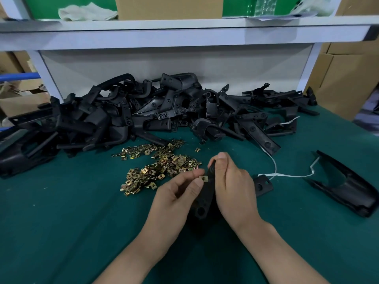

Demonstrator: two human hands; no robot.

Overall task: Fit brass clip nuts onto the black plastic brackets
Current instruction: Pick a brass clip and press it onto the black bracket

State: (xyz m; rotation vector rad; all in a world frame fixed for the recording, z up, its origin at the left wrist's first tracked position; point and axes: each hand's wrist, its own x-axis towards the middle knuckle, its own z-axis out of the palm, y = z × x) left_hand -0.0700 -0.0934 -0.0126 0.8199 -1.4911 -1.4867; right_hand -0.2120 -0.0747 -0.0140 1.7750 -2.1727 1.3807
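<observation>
My right hand (233,185) grips a black plastic bracket (205,197) upright above the green mat, thumb on its top end. My left hand (176,193) pinches a brass clip nut (203,178) between thumb and forefinger and holds it against the bracket's left edge. A heap of loose brass clip nuts (160,169) lies on the mat just left of my hands. A big pile of black brackets (143,111) stretches along the back of the bench.
A single black bracket (263,184) lies right of my hands, beside a white string (287,175). A larger black cover (348,185) rests at the right. One stray nut (197,149) sits apart. A white shelf (184,35) overhangs the back.
</observation>
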